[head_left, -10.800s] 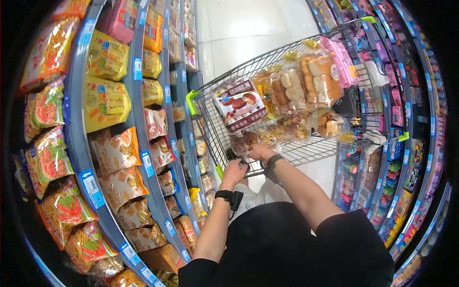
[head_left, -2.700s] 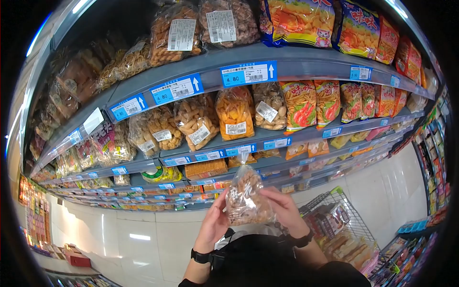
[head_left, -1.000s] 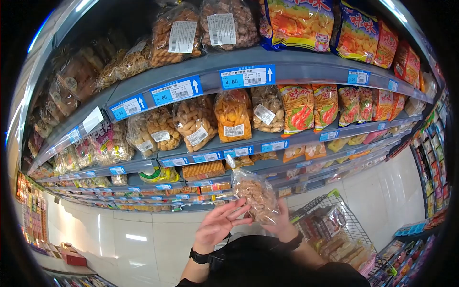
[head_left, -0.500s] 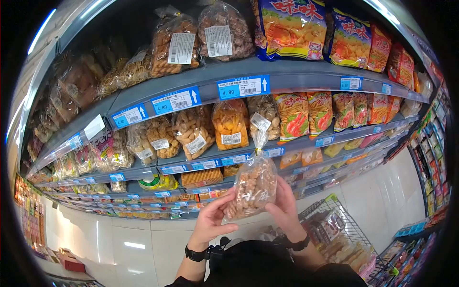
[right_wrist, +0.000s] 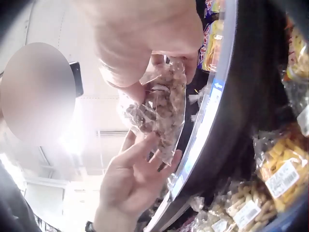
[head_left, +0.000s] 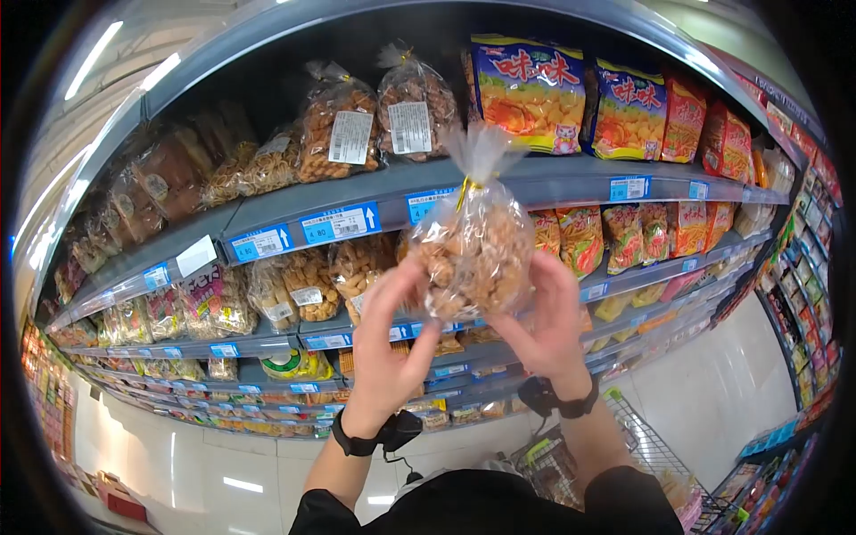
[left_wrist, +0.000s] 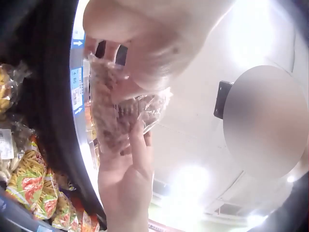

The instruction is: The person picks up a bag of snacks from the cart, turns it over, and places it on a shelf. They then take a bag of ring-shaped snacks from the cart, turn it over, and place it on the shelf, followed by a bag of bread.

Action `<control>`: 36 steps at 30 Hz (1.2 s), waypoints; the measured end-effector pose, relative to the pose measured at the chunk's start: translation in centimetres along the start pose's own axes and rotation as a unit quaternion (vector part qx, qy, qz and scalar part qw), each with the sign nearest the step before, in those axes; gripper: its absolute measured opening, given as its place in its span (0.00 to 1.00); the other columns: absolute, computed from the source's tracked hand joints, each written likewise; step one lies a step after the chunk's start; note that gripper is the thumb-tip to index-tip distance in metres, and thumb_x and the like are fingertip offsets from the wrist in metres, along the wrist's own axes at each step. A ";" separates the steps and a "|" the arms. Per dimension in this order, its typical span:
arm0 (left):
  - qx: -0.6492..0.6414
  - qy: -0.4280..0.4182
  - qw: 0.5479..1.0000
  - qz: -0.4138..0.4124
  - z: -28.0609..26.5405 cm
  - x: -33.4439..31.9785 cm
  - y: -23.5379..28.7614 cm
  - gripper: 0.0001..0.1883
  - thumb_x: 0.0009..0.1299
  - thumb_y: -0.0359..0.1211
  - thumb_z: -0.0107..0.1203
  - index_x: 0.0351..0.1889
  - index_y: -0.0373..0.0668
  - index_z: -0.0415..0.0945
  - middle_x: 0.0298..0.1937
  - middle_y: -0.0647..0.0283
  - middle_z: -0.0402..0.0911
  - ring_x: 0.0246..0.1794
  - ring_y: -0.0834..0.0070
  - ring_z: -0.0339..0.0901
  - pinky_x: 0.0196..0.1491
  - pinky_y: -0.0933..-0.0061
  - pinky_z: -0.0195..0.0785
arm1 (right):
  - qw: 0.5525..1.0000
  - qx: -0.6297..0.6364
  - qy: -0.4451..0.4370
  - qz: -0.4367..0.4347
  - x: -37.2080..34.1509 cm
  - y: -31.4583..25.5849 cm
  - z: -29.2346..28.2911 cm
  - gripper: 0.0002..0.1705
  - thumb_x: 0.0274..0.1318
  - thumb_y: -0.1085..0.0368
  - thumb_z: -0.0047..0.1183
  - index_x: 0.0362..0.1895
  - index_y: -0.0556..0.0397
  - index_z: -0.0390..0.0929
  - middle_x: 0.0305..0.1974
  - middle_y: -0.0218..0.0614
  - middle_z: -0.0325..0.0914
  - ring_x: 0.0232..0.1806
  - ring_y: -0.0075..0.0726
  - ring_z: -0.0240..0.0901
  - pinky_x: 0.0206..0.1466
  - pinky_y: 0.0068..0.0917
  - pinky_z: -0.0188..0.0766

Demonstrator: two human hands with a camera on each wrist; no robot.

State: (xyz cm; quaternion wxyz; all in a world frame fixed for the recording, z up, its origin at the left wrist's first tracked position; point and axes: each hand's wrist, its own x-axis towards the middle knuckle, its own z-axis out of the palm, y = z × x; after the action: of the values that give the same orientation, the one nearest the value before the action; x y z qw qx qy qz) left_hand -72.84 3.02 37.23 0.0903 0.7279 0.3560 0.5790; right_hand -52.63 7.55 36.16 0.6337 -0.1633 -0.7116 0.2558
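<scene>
A clear plastic bag of brown knobbly snacks [head_left: 477, 254], gathered at the neck with a yellow tie, is held upright in front of the upper shelf. My left hand [head_left: 390, 334] holds its left side, fingers reaching behind and thumb near the lower corner. On the other side my right hand [head_left: 551, 316] grips the bag, its thumb across the lower front. In the left wrist view, the bag [left_wrist: 108, 104] lies between both hands. The right wrist view shows the left hand's [right_wrist: 130, 179] thumb on the bag [right_wrist: 169, 104] and its fingers partly behind.
Similar tied bags [head_left: 339, 129] with white labels stand on the upper shelf, beside blue snack packets [head_left: 528, 94]. Price tags line the shelf edge [head_left: 571, 178]. A wire shopping cart [head_left: 646, 437] with goods stands at lower right. A red box [head_left: 120, 499] is on the floor at lower left.
The bag has risen from low near the body to the upper shelf's height, both hands with it. Earlier, the left hand came away with fingers spread, then returned. Long before, both hands were at the cart.
</scene>
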 end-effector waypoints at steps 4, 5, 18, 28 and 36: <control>0.007 0.105 0.993 0.045 0.2 3.1 -1.1 0.40 0.60 0.18 0.57 0.72 0.38 0.52 0.70 0.53 0.62 0.72 0.62 0.62 0.72 0.62 0.54 | 0.988 -0.085 0.009 -0.130 4.5 0.6 1.2 0.36 0.48 0.75 0.64 0.62 0.55 0.64 0.67 0.50 0.65 0.68 0.50 0.63 0.68 0.39 0.62; 0.011 0.105 0.993 0.053 -0.1 4.5 -1.0 0.39 0.62 0.18 0.56 0.72 0.37 0.52 0.70 0.52 0.63 0.71 0.62 0.62 0.72 0.62 0.55 | 0.986 -0.098 0.014 -0.134 5.7 0.6 1.4 0.35 0.48 0.75 0.63 0.62 0.54 0.64 0.67 0.49 0.65 0.68 0.50 0.63 0.68 0.38 0.62; 0.041 0.132 0.984 0.116 -1.5 13.9 -2.3 0.27 0.68 0.17 0.50 0.67 0.39 0.66 0.60 0.48 0.77 0.63 0.59 0.75 0.62 0.66 0.68 | 0.953 -0.196 0.098 -0.211 15.0 2.3 1.3 0.30 0.47 0.71 0.65 0.59 0.53 0.77 0.44 0.38 0.73 0.41 0.34 0.72 0.46 0.28 0.70; 0.121 0.090 0.986 0.072 -1.0 14.6 -4.0 0.29 0.68 0.18 0.49 0.69 0.44 0.65 0.63 0.50 0.74 0.54 0.60 0.79 0.52 0.66 0.74 | 0.965 -0.229 0.042 -0.118 15.3 4.3 0.6 0.25 0.55 0.63 0.62 0.58 0.48 0.77 0.49 0.41 0.80 0.50 0.45 0.78 0.54 0.32 0.73; 0.207 0.070 0.974 0.061 -0.6 14.7 -3.6 0.28 0.67 0.23 0.50 0.68 0.45 0.67 0.57 0.48 0.78 0.43 0.51 0.81 0.45 0.60 0.75 | 0.937 -0.305 0.075 -0.154 15.0 4.2 1.4 0.24 0.56 0.68 0.57 0.59 0.51 0.76 0.49 0.43 0.79 0.45 0.43 0.79 0.48 0.30 0.75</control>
State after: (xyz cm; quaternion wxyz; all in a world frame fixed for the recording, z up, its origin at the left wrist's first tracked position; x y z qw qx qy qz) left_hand -73.73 14.64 46.91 -0.1229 0.7092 0.4280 0.5466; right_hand -56.60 19.11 45.92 0.6366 -0.2560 -0.7222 -0.0869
